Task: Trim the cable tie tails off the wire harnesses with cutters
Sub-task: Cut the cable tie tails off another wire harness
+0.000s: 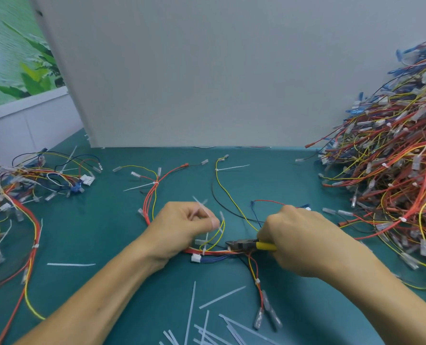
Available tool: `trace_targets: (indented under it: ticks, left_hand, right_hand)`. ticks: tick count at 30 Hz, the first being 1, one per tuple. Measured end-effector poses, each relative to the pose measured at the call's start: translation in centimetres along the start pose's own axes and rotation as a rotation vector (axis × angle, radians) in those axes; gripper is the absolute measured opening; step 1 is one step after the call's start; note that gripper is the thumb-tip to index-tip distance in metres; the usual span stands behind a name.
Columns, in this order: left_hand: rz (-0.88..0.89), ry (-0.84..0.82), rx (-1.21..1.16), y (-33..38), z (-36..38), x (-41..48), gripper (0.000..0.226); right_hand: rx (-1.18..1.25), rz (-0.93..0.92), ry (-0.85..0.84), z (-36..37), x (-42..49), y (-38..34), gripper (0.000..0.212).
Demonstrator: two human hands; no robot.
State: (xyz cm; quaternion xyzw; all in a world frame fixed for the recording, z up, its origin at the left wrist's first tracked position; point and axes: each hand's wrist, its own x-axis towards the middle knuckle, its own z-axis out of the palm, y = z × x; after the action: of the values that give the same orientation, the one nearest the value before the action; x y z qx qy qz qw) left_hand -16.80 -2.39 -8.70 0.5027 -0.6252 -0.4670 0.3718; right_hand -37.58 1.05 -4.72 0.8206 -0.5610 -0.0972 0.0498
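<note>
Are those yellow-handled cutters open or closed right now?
Closed, it seems: the dark tips of the cutters meet in one point with no gap visible, while the right hand grips the yellow handles.

The right hand (304, 240) hides most of the cutters (246, 245). The big pile of wires (393, 170) runs off the right edge, and the cut tails (207, 329) run off the bottom.
</note>
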Motion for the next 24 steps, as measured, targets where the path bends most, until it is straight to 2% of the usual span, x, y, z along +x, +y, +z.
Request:
trace_targets:
  ticks: [2, 5, 7, 9, 11, 12, 15, 16, 17, 19, 22, 24]
  left_hand:
    - [-0.058, 0.067, -0.248, 0.4, -0.9, 0.4, 0.029]
    - [-0.126, 0.051, -0.576, 0.8, -2.1, 0.9, 0.022]
    - [-0.174, 0.021, -0.676, 0.4, -2.3, 1.0, 0.026]
    - [-0.211, 0.028, -0.674, 0.1, -2.1, 1.1, 0.028]
    - [-0.214, 0.091, -0.525, 0.1, -1.7, 1.3, 0.026]
    - [-0.183, 0.138, -0.346, 0.1, -1.5, 1.4, 0.025]
    - [0.037, 0.24, 0.431, -0.2, -1.1, 1.7, 0.022]
    - [0.09, 0.256, 0.54, -0.3, -0.9, 1.8, 0.02]
    - [0.104, 0.266, 0.542, -0.4, -0.6, 1.9, 0.018]
    - [0.073, 0.275, 0.378, -0.8, -0.2, 2.3, 0.021]
    - [-0.067, 0.302, -0.064, -1.5, 0.1, 2.7, 0.025]
    - [-0.105, 0.308, -0.223, -1.8, -0.1, 2.5, 0.027]
  right_hand:
    - [0.081, 0.017, -0.022, -0.9, -0.3, 0.3, 0.013]
    - [0.173, 0.004, -0.055, -2.0, -0.9, 0.4, 0.028]
    - [0.201, -0.042, -0.047, -2.0, -1.1, 0.0, 0.027]
    - [0.238, -0.039, -0.011, -1.5, -1.0, -0.8, 0.02]
    - [0.219, 0.012, 0.055, -0.8, -0.5, -1.6, 0.016]
    - [0.194, 0.05, 0.085, -0.5, -0.1, -1.9, 0.015]
    - [0.256, 0.193, 0.134, 0.1, 0.8, -2.5, 0.013]
    - [0.349, 0.231, 0.141, 0.0, 1.0, -2.7, 0.011]
    - [0.462, 0.258, 0.139, -0.1, 1.3, -2.8, 0.012]
    - [0.664, 0.284, 0.12, -0.6, 2.0, -3.1, 0.016]
    - [0.889, 0.303, 0.038, -1.2, 3.4, -4.1, 0.015]
    - [1.087, 0.333, -0.039, -1.2, 4.1, -4.7, 0.015]
